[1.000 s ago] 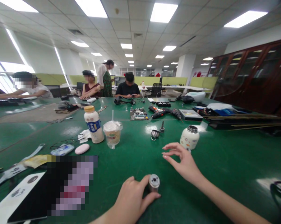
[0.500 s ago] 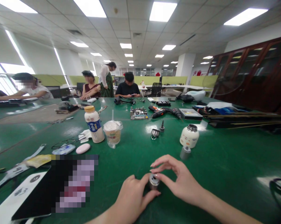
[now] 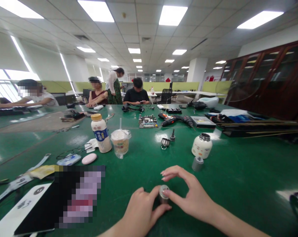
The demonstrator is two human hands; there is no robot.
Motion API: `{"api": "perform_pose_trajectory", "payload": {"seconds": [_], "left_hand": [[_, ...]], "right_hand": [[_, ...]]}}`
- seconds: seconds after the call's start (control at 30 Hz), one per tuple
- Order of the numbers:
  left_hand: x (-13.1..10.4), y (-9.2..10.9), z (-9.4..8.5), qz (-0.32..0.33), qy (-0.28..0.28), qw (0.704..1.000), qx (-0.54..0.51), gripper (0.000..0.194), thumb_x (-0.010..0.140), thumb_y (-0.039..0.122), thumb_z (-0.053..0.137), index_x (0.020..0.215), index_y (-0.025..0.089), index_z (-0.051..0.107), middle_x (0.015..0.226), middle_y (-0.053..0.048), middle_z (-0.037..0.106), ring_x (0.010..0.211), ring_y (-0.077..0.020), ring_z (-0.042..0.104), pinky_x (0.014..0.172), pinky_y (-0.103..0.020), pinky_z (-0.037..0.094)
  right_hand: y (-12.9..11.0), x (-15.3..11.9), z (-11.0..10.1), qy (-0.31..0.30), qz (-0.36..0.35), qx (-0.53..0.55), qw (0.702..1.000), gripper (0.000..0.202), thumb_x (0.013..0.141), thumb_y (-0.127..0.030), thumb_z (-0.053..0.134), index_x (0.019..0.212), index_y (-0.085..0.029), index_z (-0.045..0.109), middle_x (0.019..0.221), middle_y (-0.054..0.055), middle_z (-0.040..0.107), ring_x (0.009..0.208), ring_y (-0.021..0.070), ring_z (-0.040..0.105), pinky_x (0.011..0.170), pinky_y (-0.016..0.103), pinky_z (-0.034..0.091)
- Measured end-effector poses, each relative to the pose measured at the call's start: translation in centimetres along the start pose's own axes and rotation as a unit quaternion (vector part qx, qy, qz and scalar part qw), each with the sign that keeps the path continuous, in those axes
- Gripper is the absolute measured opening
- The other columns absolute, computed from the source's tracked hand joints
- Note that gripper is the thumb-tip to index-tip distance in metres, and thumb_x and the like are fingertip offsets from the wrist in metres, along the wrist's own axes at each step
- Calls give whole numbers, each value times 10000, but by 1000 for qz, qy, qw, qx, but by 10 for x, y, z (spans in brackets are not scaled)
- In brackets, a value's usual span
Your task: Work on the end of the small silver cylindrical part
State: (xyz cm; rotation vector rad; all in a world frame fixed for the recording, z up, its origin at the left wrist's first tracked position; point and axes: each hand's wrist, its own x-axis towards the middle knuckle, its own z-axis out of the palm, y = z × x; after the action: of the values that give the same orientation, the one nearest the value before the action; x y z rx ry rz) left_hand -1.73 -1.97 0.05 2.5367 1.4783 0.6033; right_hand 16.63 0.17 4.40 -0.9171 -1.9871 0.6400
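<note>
Head view, near edge of the surface (image 3: 139,171): my left hand (image 3: 141,207) clamps a metal cylinder (image 3: 163,199); my right hand (image 3: 194,197), spread, thumbs its top; strap (image 3: 19,182) reads "91".

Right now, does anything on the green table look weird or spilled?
The cream bottle looks a bit odd: its metal mouth has no lid on. No spill shows around it. The metal cylinder in the left hand stands upright.
</note>
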Motion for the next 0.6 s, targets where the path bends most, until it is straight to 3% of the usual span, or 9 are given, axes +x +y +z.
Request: {"api": "perform_pose_trajectory", "payload": {"seconds": [0.13,0.27,0.37,0.5,0.6], "left_hand": [[1,-1,1,-4,-4,1000,12,285,862,395,682,1107,257,635,812,1,757,700,-240,677,629,-284,448],[1,0,0,-5,-2,1000,18,286,861,437,674,1080,255,641,805,0,752,697,-233,678,637,-277,445],[1,1,-1,-13,-9,999,31,278,870,470,650,1046,254,652,758,-4,742,693,-243,673,624,-279,441],[1,1,-1,-18,-10,999,32,295,866,481,649,1059,258,657,757,-6,739,701,-239,671,617,-271,435],[2,0,1,-22,-8,999,31,297,864,485,650,1052,256,657,757,-11,738,701,-241,670,616,-273,433]], "right_hand": [[0,-3,8,-6,14,42,999,252,798,-63,632,975,-243,639,979,21,694,827,177,691,811,334,533],[10,5,1,69,10,77,995,140,832,-163,665,949,-227,624,953,36,694,794,179,699,807,340,558],[32,15,-14,127,35,61,989,185,827,-267,693,978,-218,596,968,58,701,805,200,713,872,398,550],[69,21,-24,100,77,28,992,193,796,-263,692,963,-197,623,930,56,722,785,212,730,805,396,577],[80,20,-23,79,83,29,993,158,781,-229,696,925,-190,648,884,43,731,766,208,732,753,369,589]]}}
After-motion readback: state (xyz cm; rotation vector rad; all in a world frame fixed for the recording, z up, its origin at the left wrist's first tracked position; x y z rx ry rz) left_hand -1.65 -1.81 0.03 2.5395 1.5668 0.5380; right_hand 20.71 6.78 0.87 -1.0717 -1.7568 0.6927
